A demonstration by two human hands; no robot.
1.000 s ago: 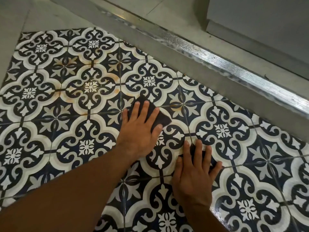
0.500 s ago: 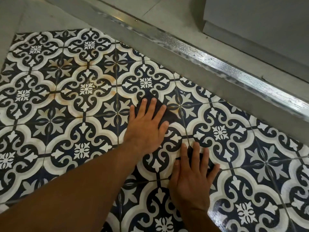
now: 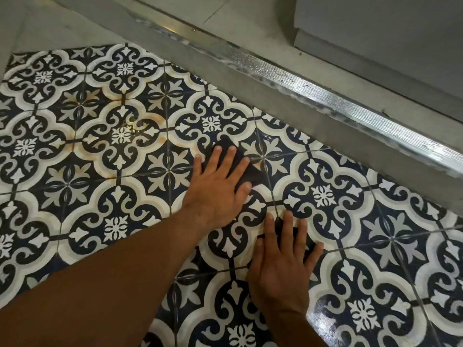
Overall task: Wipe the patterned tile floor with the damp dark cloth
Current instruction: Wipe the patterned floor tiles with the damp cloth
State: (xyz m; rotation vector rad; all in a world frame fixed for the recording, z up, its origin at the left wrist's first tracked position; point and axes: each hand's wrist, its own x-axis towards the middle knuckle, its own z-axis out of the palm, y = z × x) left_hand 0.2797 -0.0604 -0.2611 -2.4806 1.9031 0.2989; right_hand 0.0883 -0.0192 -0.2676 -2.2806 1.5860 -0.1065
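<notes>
The left hand (image 3: 220, 189) lies flat on the dark cloth (image 3: 251, 174). Its fingers (image 3: 231, 159) are straight and a little spread, and they press the cloth down. It does not pinch the cloth or curl round it. The cloth sits under the fingers and the palm, on the tile floor (image 3: 112, 201) near the middle of the room. One dark corner pokes out past the fingertips, and another bit shows between the thumb and the first finger.

The right hand (image 3: 278, 271) is just beside it, closer to the person. It is flat on the tiles too, palm down, with the fingers spread. There is something dark under those fingers, but I cannot tell if it is cloth or just the tile pattern. The two hands do not touch.

The tiles have dark blue and white swirls and flowers. Some tiles off to the left have orange marks (image 3: 160, 140) on them. A tile by the right wrist has a wet shine (image 3: 323, 319).

Past the tiles runs a long shiny metal strip (image 3: 313, 78). Plain grey floor (image 3: 62, 28) lies beyond the far left corner of the tiles, and a grey block (image 3: 388, 26) stands behind the strip.
</notes>
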